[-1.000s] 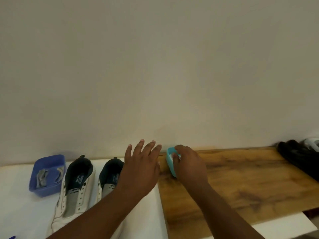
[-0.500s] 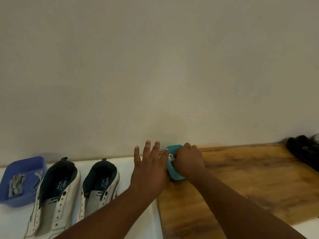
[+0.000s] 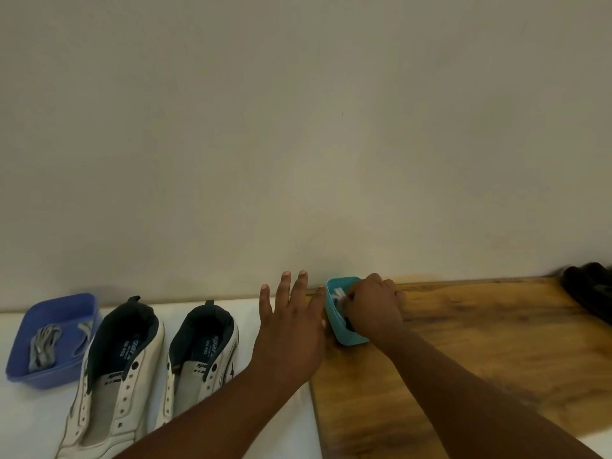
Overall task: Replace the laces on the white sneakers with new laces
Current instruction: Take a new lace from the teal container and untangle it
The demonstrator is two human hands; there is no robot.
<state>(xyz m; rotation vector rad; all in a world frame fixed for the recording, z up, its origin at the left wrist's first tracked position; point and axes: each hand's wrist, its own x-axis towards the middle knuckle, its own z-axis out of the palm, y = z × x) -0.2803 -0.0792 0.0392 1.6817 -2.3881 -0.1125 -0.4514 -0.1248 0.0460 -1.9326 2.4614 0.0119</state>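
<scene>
Two white sneakers, one on the left (image 3: 109,385) and one on the right (image 3: 198,362), lie side by side on a white surface (image 3: 26,422), their eyelets bare of laces. A small teal tub (image 3: 337,329) stands on the wooden board (image 3: 480,352) by the wall. My right hand (image 3: 372,308) reaches into the tub with fingers curled around a white lace (image 3: 339,293). My left hand (image 3: 291,326) has straight, spread fingers and its side touches the tub's left wall.
A blue tray (image 3: 20,362) holding grey laces (image 3: 43,346) sits left of the sneakers. A dark shoe (image 3: 589,289) lies at the far right of the board. A plain wall runs close behind everything.
The camera view has shifted right. My right hand went deeper into the teal tub and curled around the white lace; my left hand moved up against the tub's side.
</scene>
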